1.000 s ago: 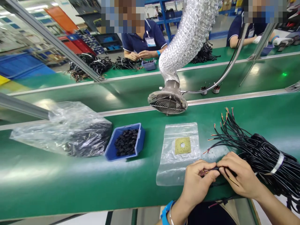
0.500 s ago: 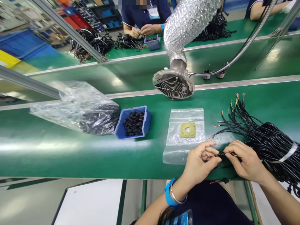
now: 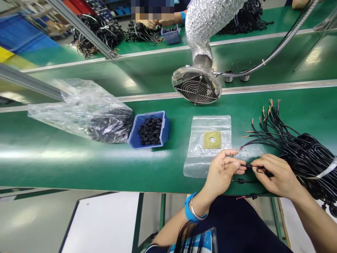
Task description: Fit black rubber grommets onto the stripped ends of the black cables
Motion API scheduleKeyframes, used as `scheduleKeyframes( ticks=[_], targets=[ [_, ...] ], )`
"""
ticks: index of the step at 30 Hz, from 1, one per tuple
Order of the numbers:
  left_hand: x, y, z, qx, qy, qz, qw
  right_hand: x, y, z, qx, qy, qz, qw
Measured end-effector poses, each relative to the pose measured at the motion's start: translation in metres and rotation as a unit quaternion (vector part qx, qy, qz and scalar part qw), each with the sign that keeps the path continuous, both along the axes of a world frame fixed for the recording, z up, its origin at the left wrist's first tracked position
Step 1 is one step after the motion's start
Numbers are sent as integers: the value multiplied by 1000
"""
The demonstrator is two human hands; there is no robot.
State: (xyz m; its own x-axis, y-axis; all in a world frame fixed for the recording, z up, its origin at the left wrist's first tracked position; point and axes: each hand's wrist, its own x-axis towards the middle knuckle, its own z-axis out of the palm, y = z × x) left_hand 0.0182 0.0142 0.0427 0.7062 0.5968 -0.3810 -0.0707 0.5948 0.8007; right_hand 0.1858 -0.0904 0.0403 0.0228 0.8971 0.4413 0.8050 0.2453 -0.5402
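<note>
My left hand (image 3: 223, 172) and my right hand (image 3: 273, 174) meet over the near edge of the green bench (image 3: 79, 165). Between their fingertips they pinch one thin black cable (image 3: 249, 166) with a small black piece on it. A big bundle of black cables (image 3: 302, 154) with stripped coloured ends lies just right of my right hand, bound by a white tie. Two more cables (image 3: 244, 181) with black pieces lie under my hands at the bench edge. A clear plastic bag (image 3: 207, 144) with a yellow square pad (image 3: 212, 140) lies beside my left hand.
A blue tray (image 3: 150, 130) of small black parts stands left of the bag, next to a large clear sack (image 3: 86, 112) of black parts. A foil duct with a round grille (image 3: 197, 88) hangs over the bench's far edge. Across the belt another person's hands (image 3: 155, 23) handle cables.
The view has tilted down and the bench has slid up in the picture. My hands stay together on the cable, fingertips now closer on the small black piece.
</note>
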Motion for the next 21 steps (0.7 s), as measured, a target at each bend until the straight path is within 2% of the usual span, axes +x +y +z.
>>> scheduleKeyframes(
  ticks=[4, 10, 15, 21],
  targets=[
    [-3, 2, 0, 23, -4, -14, 1000, 0, 0, -1, 3, -1, -1, 1000],
    [-12, 10, -1, 117, 18, -32, 992, 1, -3, -6, -36, -39, 17, 998],
    [-15, 6, -4, 136, 19, -83, 987, 2, -10, -3, -84, -81, 28, 993],
    [-16, -1, -3, 184, 36, -157, 970, -2, -25, 5, -115, -68, 46, 990]
  ],
)
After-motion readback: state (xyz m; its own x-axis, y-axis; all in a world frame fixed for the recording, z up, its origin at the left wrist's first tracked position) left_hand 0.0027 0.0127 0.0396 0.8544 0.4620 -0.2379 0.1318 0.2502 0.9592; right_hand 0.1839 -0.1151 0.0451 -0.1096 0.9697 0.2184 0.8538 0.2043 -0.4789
